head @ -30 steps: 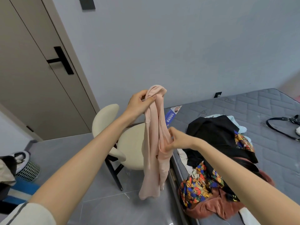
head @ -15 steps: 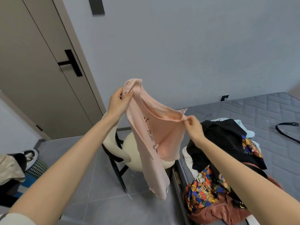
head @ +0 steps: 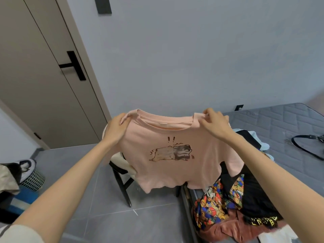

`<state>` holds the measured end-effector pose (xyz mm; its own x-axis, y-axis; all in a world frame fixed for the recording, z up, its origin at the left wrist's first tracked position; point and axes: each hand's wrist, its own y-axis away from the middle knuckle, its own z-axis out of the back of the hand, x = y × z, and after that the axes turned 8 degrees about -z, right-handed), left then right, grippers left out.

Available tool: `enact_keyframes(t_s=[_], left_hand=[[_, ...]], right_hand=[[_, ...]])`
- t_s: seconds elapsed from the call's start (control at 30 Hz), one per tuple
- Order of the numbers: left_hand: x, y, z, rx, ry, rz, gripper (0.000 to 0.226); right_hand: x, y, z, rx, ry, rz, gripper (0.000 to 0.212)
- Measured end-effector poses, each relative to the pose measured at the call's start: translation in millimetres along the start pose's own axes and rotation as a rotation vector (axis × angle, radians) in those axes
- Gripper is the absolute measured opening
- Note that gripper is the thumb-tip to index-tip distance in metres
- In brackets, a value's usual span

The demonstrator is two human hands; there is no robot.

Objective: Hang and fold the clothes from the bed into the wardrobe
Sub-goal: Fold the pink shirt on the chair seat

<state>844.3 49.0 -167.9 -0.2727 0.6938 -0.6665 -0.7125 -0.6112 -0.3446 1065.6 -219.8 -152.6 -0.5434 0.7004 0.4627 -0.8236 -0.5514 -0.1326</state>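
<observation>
A pink T-shirt (head: 157, 172) with a small animal print hangs spread out in front of me, its front facing me. My left hand (head: 116, 128) grips its left shoulder and my right hand (head: 214, 124) pinches its right shoulder, both at the same height beside the neckline. Under it on the right, a pile of clothes (head: 233, 202) lies on the grey quilted bed (head: 284, 127): a black garment, a bright bear-print piece, a rust-red one and a pale blue one.
A cream chair with black legs (head: 122, 183) stands behind the shirt on the grey tiled floor. A beige door with a black handle (head: 73, 65) is at the left. A mesh basket (head: 33, 179) sits low left. A black strap (head: 306, 146) lies on the bed.
The shirt hung bunched from my left hand; my right hand took the other shoulder and both hands drew apart, spreading it flat with the print showing.
</observation>
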Motion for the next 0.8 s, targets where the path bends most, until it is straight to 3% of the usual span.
enact_keyframes(t_s=[0.1, 0.17, 0.27, 0.37, 0.53, 0.8], left_hand=[[7, 6, -11, 0.094, -0.03, -0.062, 0.032], [12, 11, -22, 0.263, -0.117, -0.084, 0.033], [25, 19, -41, 0.468, -0.185, 0.005, 0.043], [32, 27, -56, 0.494, -0.181, 0.094, 0.046], [39, 32, -70, 0.448, -0.235, 0.118, 0.036], [75, -2, -96, 0.333, -0.272, 0.179, 0.03]], right_hand=[[-17, 6, -3, 0.16, 0.006, -0.089, 0.038], [-27, 10, -5, 0.299, 0.026, -0.131, 0.048], [-42, 14, -12, 0.587, 0.046, -0.184, 0.039], [-51, 13, -18, 0.733, -0.042, -0.225, 0.024], [-60, -2, -35, 0.708, -0.104, -0.202, 0.014], [-66, -63, -86, 0.462, 0.084, -0.088, 0.028]])
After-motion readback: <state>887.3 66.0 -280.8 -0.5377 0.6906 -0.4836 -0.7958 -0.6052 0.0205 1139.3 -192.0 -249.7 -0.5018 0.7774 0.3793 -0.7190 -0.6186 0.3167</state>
